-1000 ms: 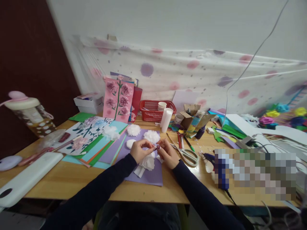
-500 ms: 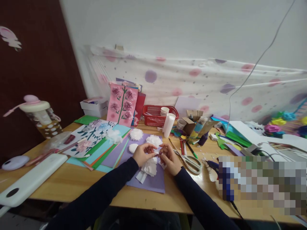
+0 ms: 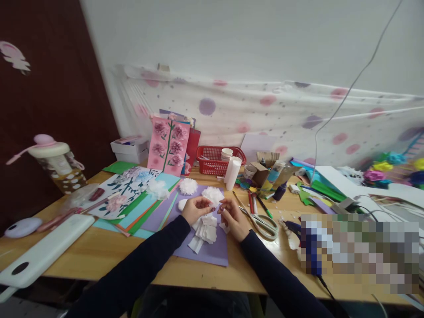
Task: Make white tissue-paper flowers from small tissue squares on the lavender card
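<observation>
Over a purple sheet of paper (image 3: 217,258), my left hand (image 3: 198,211) and my right hand (image 3: 234,218) face each other with a narrow gap between them. Both have thumb and fingers drawn together in a pinch; whatever is in them is too small to make out, though thin white material shows near the fingertips. Below them lies a loose stack of cut white paper pieces (image 3: 206,230). Beyond the fingers sits a fluffy white paper flower (image 3: 212,195), with another white flower (image 3: 188,187) to its left. A white round piece (image 3: 182,204) is partly hidden by my left hand.
Scissors (image 3: 265,226), pens and a glue gun (image 3: 311,251) lie to the right. Behind stand a white roll (image 3: 233,172) and a red basket (image 3: 212,167). Coloured papers (image 3: 142,221), a bottle (image 3: 61,165) and a white handled device (image 3: 49,247) are at left.
My hands have drawn slightly apart, uncovering more of the white paper stack and the gap between the fingertips. The view has shifted very slightly.
</observation>
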Available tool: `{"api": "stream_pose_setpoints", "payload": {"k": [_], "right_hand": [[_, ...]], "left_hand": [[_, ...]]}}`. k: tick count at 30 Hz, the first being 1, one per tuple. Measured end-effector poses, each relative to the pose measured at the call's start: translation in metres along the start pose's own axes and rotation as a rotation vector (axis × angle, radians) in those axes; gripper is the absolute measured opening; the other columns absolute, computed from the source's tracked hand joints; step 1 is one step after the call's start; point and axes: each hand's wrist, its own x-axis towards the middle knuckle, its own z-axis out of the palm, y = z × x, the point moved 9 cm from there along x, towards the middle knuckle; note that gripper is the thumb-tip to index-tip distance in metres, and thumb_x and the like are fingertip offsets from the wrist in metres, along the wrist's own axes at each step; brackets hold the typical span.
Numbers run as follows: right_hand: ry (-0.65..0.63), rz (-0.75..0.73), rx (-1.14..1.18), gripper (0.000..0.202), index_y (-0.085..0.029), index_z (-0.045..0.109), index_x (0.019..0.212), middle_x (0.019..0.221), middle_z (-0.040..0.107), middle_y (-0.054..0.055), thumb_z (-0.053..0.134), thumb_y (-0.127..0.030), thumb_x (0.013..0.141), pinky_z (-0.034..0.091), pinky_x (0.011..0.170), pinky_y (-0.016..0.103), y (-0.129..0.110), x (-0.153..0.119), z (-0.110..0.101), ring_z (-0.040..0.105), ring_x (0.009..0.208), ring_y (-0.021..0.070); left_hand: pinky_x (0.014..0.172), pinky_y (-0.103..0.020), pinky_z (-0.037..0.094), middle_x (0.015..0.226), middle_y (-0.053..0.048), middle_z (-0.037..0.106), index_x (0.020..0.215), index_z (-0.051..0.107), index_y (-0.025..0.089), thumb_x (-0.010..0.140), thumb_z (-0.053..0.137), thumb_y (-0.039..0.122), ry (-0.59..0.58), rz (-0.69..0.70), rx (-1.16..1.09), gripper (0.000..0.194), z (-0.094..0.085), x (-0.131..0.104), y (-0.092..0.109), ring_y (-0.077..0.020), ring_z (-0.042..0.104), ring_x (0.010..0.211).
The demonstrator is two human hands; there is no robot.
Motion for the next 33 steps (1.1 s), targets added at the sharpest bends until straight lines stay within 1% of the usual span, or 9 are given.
{"api": "stream_pose_setpoints", "payload": {"k": [1, 3, 5, 12, 15, 19, 25, 30, 33], "right_hand": [[-0.001, 0.012, -0.021, 0.020, -0.020, 0.046, 0.092, 0.069, 0.050, -0.002, 0.048, -0.039, 0.086, 0.034, 0.042, 0.021, -0.001, 0.000, 0.000, 0.045, 0.049, 0.0094], [-0.014, 0.034, -0.064, 0.023, -0.019, 0.050, 0.079, 0.060, 0.049, -0.003, 0.047, -0.040, 0.087, 0.034, 0.043, 0.021, -0.001, -0.001, 0.000, 0.043, 0.047, 0.0093], [-0.031, 0.051, -0.097, 0.027, -0.018, 0.052, 0.073, 0.054, 0.048, -0.004, 0.048, -0.041, 0.086, 0.034, 0.044, 0.022, 0.000, -0.002, 0.001, 0.042, 0.046, 0.0097], [-0.029, 0.065, -0.137, 0.021, -0.019, 0.051, 0.072, 0.054, 0.049, -0.004, 0.049, -0.038, 0.081, 0.034, 0.044, 0.022, 0.004, -0.002, 0.002, 0.044, 0.045, 0.0101], [-0.003, 0.062, -0.146, 0.017, -0.020, 0.050, 0.074, 0.055, 0.049, -0.004, 0.047, -0.034, 0.081, 0.035, 0.044, 0.022, 0.003, -0.002, 0.000, 0.045, 0.046, 0.0105], [0.025, 0.058, -0.155, 0.013, -0.020, 0.050, 0.074, 0.055, 0.048, -0.005, 0.047, -0.031, 0.080, 0.035, 0.044, 0.022, 0.002, -0.001, -0.003, 0.046, 0.046, 0.0109], [0.034, 0.058, -0.166, 0.011, -0.020, 0.051, 0.074, 0.055, 0.049, -0.004, 0.047, -0.029, 0.079, 0.035, 0.043, 0.022, 0.000, -0.001, -0.004, 0.047, 0.046, 0.0109], [0.047, 0.065, -0.160, 0.010, -0.020, 0.049, 0.074, 0.055, 0.049, -0.005, 0.046, -0.029, 0.078, 0.036, 0.044, 0.022, 0.002, 0.000, -0.005, 0.047, 0.046, 0.0108], [0.054, 0.071, -0.148, 0.010, -0.019, 0.050, 0.076, 0.057, 0.049, -0.004, 0.049, -0.030, 0.076, 0.038, 0.045, 0.022, 0.003, 0.000, -0.005, 0.048, 0.047, 0.0110]], "left_hand": [[0.055, -0.023, 0.041, 0.058, 0.002, 0.061, 0.068, 0.065, 0.012, 0.049, 0.084, 0.034, -0.004, -0.004, 0.003, 0.034, 0.001, 0.000, 0.000, -0.0096, 0.051, 0.054], [0.052, -0.021, 0.038, 0.055, 0.003, 0.059, 0.066, 0.064, 0.013, 0.047, 0.085, 0.031, -0.013, -0.011, 0.010, 0.034, 0.002, -0.001, 0.000, -0.0083, 0.048, 0.051], [0.051, -0.021, 0.036, 0.053, 0.004, 0.058, 0.064, 0.064, 0.013, 0.045, 0.085, 0.029, -0.023, -0.020, 0.018, 0.033, 0.004, -0.002, 0.000, -0.0078, 0.047, 0.050], [0.053, -0.022, 0.041, 0.055, 0.002, 0.060, 0.059, 0.060, 0.013, 0.044, 0.085, 0.030, -0.039, -0.037, -0.010, 0.034, 0.006, -0.004, 0.002, -0.0092, 0.052, 0.052], [0.054, -0.022, 0.044, 0.059, 0.002, 0.061, 0.063, 0.058, 0.014, 0.049, 0.084, 0.033, -0.003, -0.025, -0.049, 0.035, 0.002, -0.004, 0.003, -0.0098, 0.055, 0.055], [0.052, -0.021, 0.046, 0.072, -0.001, 0.066, 0.065, 0.054, 0.015, 0.053, 0.081, 0.037, 0.056, -0.012, -0.091, 0.037, -0.004, -0.003, 0.005, -0.0106, 0.059, 0.058], [0.049, -0.021, 0.047, 0.061, 0.002, 0.062, 0.070, 0.051, 0.015, 0.057, 0.078, 0.035, 0.091, -0.009, -0.100, 0.036, -0.007, -0.002, 0.004, -0.0109, 0.060, 0.051], [0.052, -0.023, 0.049, 0.065, 0.001, 0.063, 0.083, 0.051, 0.015, 0.064, 0.071, 0.030, 0.124, 0.050, -0.059, 0.032, -0.014, 0.002, 0.007, -0.0100, 0.059, 0.049], [0.051, -0.023, 0.048, 0.070, 0.000, 0.063, 0.086, 0.057, 0.015, 0.069, 0.063, 0.026, 0.103, 0.122, 0.011, 0.021, -0.013, 0.000, 0.016, -0.0096, 0.057, 0.051]]}}
